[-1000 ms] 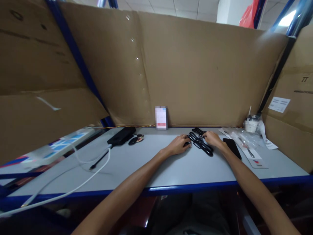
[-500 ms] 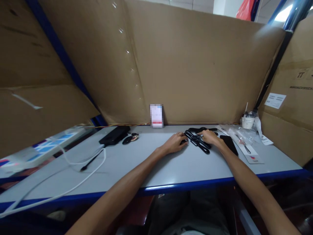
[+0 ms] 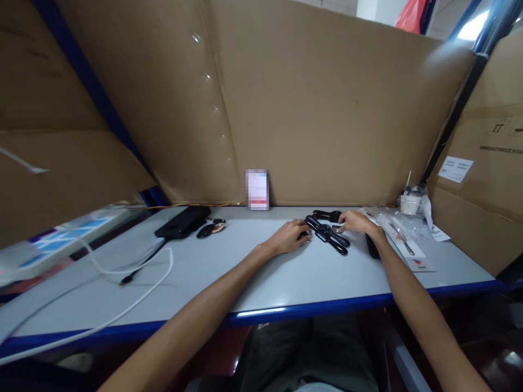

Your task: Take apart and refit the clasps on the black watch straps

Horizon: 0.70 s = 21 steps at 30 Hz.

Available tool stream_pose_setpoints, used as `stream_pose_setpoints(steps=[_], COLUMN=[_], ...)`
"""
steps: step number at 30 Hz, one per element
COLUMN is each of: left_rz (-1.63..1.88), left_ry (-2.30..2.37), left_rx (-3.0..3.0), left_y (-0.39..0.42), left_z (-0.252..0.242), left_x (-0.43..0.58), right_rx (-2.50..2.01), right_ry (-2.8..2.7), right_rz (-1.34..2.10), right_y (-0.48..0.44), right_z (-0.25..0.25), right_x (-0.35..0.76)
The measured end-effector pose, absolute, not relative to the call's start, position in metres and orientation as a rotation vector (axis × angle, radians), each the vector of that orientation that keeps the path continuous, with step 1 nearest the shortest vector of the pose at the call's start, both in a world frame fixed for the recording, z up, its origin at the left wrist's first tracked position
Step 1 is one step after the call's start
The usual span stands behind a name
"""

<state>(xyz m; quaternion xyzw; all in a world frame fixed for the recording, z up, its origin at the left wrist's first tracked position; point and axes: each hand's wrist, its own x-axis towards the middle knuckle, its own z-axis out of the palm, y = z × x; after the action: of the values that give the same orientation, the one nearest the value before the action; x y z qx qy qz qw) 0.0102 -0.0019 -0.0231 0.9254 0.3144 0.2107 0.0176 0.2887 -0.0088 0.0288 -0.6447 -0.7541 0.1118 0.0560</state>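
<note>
Several glossy black long-handled pieces (image 3: 333, 241) lie crossed over one another on the table; their exact kind is unclear. At their left end my left hand (image 3: 291, 237) rests on the tabletop with curled fingers, a small dark shape beneath the fingertips. Behind the pile lies another black long piece (image 3: 324, 214). My right hand (image 3: 356, 221) has its fingers bent together at the right end of this piece, covering that end. Under my right wrist a flat black object (image 3: 372, 246) is partly hidden.
A phone (image 3: 257, 189) leans on the cardboard back wall. To the left are a black box-shaped device (image 3: 183, 222), small round items (image 3: 210, 228) and a white cable (image 3: 153, 294). Plastic packaging (image 3: 402, 234) and a lidded cup (image 3: 411, 202) stand at right.
My right hand has shifted from reaching with a stretched finger into the pile to the back piece's right end, fingers bent. My left hand stays by the pile. The view has turned slightly.
</note>
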Motion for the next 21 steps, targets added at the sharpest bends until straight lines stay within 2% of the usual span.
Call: stream_pose_setpoints(steps=[5,11,17,21], left_rz=[0.672,0.753,1.083,1.084], left_ry=[0.979,1.033,1.257,1.348], left_rx=[2.862,2.824,2.615,2.603], left_y=[-0.001,0.005,0.015,0.017], left_z=[-0.025,-0.024,-0.017,-0.017], left_x=[0.01,0.005,-0.007,-0.009], right_rx=[-1.976,-2.006,-1.855,-1.66], right_ry=[-2.289,-2.189,-2.021,-1.985], right_rz=[0.346,0.53,0.31,0.467], right_y=[-0.007,-0.004,-0.002,-0.006], right_z=[0.021,0.018,0.024,0.022], right_x=[0.281,0.283,0.287,0.263])
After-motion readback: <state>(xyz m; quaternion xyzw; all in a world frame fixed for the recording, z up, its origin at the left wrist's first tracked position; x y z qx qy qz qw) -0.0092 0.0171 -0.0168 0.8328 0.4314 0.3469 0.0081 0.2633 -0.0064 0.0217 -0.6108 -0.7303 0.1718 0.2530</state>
